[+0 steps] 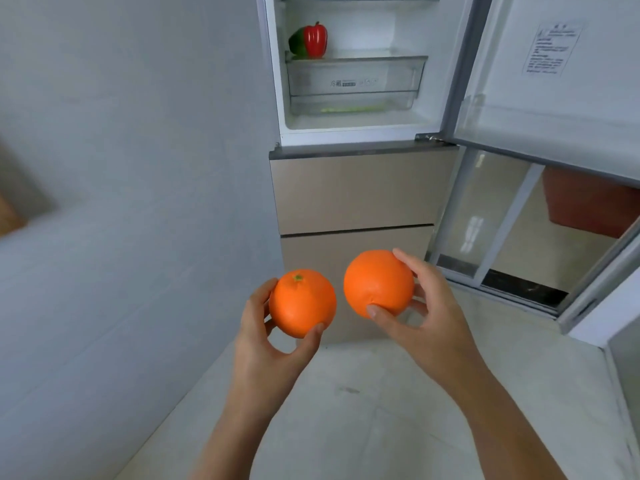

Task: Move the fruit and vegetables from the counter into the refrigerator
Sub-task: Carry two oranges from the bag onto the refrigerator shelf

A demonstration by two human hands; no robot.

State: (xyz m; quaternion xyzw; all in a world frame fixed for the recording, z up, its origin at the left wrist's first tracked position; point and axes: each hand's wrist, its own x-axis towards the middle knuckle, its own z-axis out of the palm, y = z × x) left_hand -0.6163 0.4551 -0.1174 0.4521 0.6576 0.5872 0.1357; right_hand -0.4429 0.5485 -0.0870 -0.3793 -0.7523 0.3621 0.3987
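Each hand grips one orange, left hand (263,327) on the left orange (302,303), right hand (424,306) on the right orange (378,283), with the open refrigerator (353,109) shelf directly ahead and above.

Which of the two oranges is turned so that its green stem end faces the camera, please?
The orange in the left hand: that orange shows a green stem spot on top, while the right hand's orange shows only plain peel.

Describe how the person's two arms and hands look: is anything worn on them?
Both forearms are bare up to the picture's bottom edge, with no sleeves in view. The left hand and right hand carry no gloves, rings, watch or bracelet that can be seen. Fingernails are short and unpainted.
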